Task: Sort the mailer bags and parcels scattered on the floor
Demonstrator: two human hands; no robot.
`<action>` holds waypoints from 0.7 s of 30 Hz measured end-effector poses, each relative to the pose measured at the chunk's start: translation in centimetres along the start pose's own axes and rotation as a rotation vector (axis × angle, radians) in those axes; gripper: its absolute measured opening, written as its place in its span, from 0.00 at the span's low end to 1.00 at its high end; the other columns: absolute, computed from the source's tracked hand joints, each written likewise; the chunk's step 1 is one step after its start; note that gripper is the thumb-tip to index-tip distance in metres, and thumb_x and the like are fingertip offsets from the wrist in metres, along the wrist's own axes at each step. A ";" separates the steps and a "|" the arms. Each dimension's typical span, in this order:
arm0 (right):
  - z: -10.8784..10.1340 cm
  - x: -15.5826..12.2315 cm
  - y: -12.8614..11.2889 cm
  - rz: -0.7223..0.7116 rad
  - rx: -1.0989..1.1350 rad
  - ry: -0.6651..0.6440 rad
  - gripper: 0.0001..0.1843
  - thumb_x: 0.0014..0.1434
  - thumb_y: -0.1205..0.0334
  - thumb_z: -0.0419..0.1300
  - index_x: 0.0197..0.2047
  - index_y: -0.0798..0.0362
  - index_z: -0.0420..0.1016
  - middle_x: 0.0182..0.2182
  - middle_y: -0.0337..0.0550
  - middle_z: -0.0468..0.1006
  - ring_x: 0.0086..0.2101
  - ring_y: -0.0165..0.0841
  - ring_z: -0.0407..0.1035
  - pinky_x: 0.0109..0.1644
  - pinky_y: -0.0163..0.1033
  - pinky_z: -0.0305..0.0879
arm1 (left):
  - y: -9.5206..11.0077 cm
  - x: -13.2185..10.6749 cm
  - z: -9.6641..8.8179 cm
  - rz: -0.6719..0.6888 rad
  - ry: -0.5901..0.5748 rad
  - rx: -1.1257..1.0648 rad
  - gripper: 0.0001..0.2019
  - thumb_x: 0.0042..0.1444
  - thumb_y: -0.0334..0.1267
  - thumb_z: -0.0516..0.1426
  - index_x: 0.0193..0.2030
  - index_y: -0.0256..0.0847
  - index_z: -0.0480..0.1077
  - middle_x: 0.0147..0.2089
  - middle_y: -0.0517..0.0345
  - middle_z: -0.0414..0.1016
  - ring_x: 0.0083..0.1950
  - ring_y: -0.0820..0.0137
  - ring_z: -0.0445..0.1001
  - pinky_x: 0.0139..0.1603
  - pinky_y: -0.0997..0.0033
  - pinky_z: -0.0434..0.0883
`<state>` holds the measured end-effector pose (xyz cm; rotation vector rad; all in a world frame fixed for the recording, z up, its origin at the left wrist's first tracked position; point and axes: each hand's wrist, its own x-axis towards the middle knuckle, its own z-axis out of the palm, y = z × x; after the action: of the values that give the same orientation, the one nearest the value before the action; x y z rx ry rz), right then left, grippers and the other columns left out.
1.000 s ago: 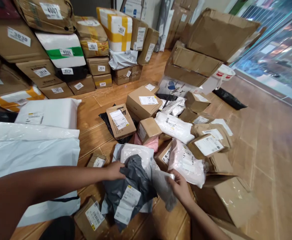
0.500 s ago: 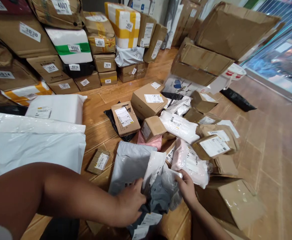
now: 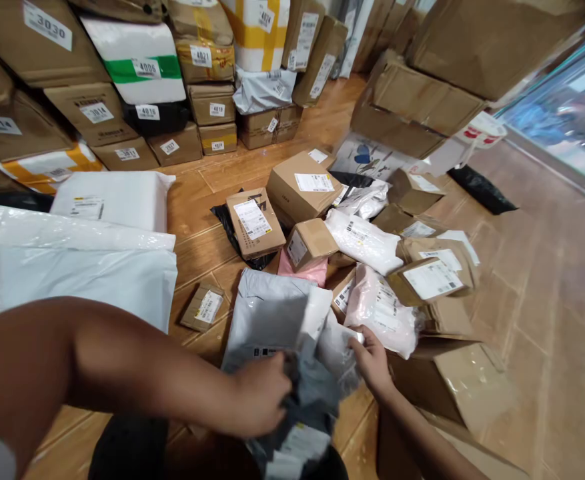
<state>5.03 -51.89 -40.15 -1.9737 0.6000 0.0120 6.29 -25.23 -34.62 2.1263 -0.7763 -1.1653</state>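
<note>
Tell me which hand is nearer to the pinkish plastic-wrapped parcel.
Right. The right hand is close by the pinkish parcel, at its near left edge; the left hand is farther off, to the parcel's left and nearer the wearer, at the dark grey bag.

A black package [image 3: 173, 119] is lying beneath the green-banded parcel [image 3: 128, 68]; a carton marked 3030 [image 3: 52, 61] is resting left of that parcel.

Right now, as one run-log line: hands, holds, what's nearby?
left hand: gripping dark grey mailer, blurred | right hand: pinching translucent bag | nearby: light grey mailer, pinkish parcel, small labelled carton
</note>
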 end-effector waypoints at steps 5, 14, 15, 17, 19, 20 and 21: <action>-0.2 -0.6 0.7 -0.045 0.000 -0.014 0.12 0.40 0.52 0.59 0.23 0.52 0.68 0.20 0.36 0.67 0.25 0.33 0.60 0.31 0.38 0.58 | -6.2 -1.2 -5.0 -0.310 0.013 -0.135 0.10 0.46 0.41 0.57 0.26 0.36 0.74 0.32 0.40 0.80 0.41 0.44 0.78 0.45 0.47 0.73; -2.5 1.0 -2.9 -0.078 0.152 0.063 0.08 0.37 0.57 0.59 0.18 0.52 0.65 0.17 0.34 0.65 0.22 0.30 0.56 0.26 0.35 0.53 | -7.4 0.6 0.5 -0.513 0.094 -1.411 0.32 0.42 0.60 0.62 0.48 0.40 0.69 0.57 0.44 0.74 0.61 0.57 0.69 0.53 0.59 0.72; -2.8 1.2 -3.6 -0.078 0.185 0.085 0.08 0.37 0.58 0.59 0.18 0.52 0.63 0.16 0.33 0.63 0.21 0.29 0.55 0.25 0.34 0.52 | -6.8 0.9 2.0 -0.577 -0.033 -1.292 0.30 0.44 0.62 0.60 0.46 0.40 0.70 0.55 0.42 0.75 0.60 0.54 0.70 0.50 0.55 0.74; -3.3 1.3 -4.8 -0.079 0.257 0.130 0.08 0.37 0.60 0.58 0.20 0.51 0.61 0.17 0.32 0.63 0.20 0.27 0.53 0.23 0.33 0.51 | -5.7 1.3 4.3 -0.625 -0.172 -0.933 0.27 0.45 0.63 0.58 0.38 0.40 0.73 0.45 0.38 0.80 0.54 0.47 0.74 0.44 0.48 0.74; -3.4 1.0 -5.5 -0.089 0.330 0.168 0.09 0.38 0.60 0.58 0.22 0.51 0.60 0.21 0.32 0.65 0.21 0.26 0.54 0.23 0.32 0.51 | -5.4 1.8 5.2 -0.599 -0.069 -0.626 0.22 0.44 0.58 0.60 0.33 0.38 0.73 0.37 0.38 0.80 0.49 0.45 0.76 0.44 0.47 0.73; -3.3 0.6 -5.8 -0.096 0.365 0.177 0.10 0.38 0.60 0.59 0.23 0.51 0.59 0.22 0.33 0.66 0.21 0.26 0.55 0.23 0.32 0.52 | -5.8 2.1 5.0 -0.592 0.048 -0.526 0.21 0.46 0.55 0.60 0.35 0.37 0.72 0.40 0.38 0.80 0.50 0.47 0.76 0.49 0.50 0.72; -3.2 0.2 -5.9 -0.104 0.390 0.175 0.11 0.39 0.60 0.60 0.23 0.51 0.59 0.24 0.33 0.67 0.22 0.26 0.56 0.24 0.31 0.53 | -6.4 2.4 4.4 -0.607 0.172 -0.461 0.21 0.48 0.52 0.59 0.39 0.35 0.71 0.46 0.37 0.78 0.54 0.48 0.73 0.54 0.52 0.69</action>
<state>6.87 -52.61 -33.70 -1.6320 0.5628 -0.3222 4.90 -23.67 -42.50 2.0644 0.2322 -1.2715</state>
